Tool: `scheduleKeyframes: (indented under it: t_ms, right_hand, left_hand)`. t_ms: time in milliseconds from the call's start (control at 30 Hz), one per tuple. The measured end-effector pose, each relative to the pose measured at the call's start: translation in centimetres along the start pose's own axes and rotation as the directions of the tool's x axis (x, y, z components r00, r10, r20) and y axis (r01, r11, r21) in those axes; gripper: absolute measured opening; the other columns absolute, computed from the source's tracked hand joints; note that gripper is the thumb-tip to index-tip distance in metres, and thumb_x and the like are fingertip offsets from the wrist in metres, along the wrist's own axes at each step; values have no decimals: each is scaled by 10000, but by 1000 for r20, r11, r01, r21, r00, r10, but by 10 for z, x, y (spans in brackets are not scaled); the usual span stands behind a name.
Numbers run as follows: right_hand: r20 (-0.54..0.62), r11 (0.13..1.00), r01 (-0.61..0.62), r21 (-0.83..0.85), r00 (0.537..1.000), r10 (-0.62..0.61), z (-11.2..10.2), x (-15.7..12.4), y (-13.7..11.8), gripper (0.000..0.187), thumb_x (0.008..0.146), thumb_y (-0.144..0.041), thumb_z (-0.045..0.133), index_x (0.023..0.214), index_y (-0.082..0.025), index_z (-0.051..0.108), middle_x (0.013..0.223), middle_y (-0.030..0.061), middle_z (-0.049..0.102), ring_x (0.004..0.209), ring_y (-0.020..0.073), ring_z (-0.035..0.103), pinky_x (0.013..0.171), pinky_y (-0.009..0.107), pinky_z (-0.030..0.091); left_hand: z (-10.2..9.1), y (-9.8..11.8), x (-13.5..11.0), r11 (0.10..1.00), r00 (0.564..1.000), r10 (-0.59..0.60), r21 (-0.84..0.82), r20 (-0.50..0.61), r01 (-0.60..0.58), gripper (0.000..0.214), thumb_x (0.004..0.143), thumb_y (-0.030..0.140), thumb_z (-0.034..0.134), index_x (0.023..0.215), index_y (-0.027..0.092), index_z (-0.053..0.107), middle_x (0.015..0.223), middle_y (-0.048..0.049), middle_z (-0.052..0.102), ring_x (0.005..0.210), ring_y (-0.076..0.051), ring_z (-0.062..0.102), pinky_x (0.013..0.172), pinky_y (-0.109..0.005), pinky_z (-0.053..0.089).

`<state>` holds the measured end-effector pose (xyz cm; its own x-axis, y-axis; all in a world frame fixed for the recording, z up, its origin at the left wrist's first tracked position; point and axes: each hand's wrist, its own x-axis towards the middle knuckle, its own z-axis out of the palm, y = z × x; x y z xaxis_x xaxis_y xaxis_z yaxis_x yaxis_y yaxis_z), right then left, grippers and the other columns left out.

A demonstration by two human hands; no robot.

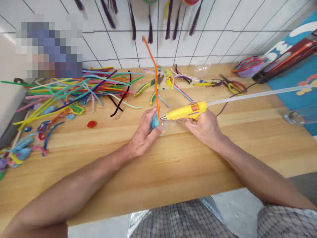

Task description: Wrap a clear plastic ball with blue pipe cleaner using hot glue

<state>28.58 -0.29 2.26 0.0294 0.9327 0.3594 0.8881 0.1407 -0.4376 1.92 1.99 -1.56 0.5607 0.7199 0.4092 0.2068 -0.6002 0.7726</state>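
Observation:
My left hand (146, 135) grips a small piece wound in light blue pipe cleaner (154, 122). An orange pipe cleaner (156, 86) stands up from it, its lower end under my thumb and its top bent over. In my right hand (206, 127) is a yellow hot glue gun (187, 111), with a long clear glue stick (247, 96) reaching out of its back to the right. The metal nozzle is at the orange pipe cleaner, beside the blue winding; whether it touches I cannot tell. Something clear and rounded shows just right of my left fingertips.
Many coloured pipe cleaners (81, 89) lie heaped at the back left. Behind my hands are pliers (147, 86), with scissors (235, 86) and a yarn ball (249, 67) farther right. A red disc (91, 124) lies left of my hand. Dark tassels (150, 29) hang along the tiled wall.

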Motion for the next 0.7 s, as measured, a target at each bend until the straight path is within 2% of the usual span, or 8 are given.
scheduleKeyframes:
  t_ms: [200, 333, 500, 700]
  right_hand:
    - [22, 999, 10, -37, 1000, -9, 1, -1, 0, 325, 836, -314, 644, 1125, -188, 722, 960, 115, 765, 862, 313, 721, 771, 427, 579]
    - [29, 997, 45, -59, 999, -43, 3, 1, 0, 302, 840, -268, 619, 1118, -191, 712, 969, 111, 753, 870, 304, 707, 767, 409, 556]
    - [12, 997, 31, -74, 999, -30, 6, 1, 1, 326, 832, -249, 610, 1139, -184, 697, 980, 115, 758, 875, 300, 705, 752, 396, 548]
    - [27, 998, 54, -35, 998, -54, 7, 0, -1, 352, 842, -235, 603, 1175, -164, 692, 1060, 135, 771, 942, 308, 725, 802, 397, 563]
  left_hand:
    - [2, -4, -3, 999, 999, -47, -24, -12, 47, 668, 1105, 425, 517, 1695, 373, 209, 1670, -109, 386, 1549, -304, 406, 1324, -567, 335]
    - [1, -3, -2, 998, 998, -60, -26, -8, 60, 665, 1109, 446, 510, 1698, 379, 208, 1693, -110, 384, 1574, -305, 390, 1331, -582, 318]
    - [-1, 0, -2, 998, 998, -64, -23, -3, 64, 672, 1110, 450, 515, 1701, 375, 205, 1714, -116, 377, 1587, -304, 391, 1328, -572, 327]
    - [0, -1, -2, 997, 997, -74, -34, -11, 74, 660, 1109, 454, 512, 1697, 378, 222, 1684, -109, 406, 1552, -286, 432, 1315, -554, 359]
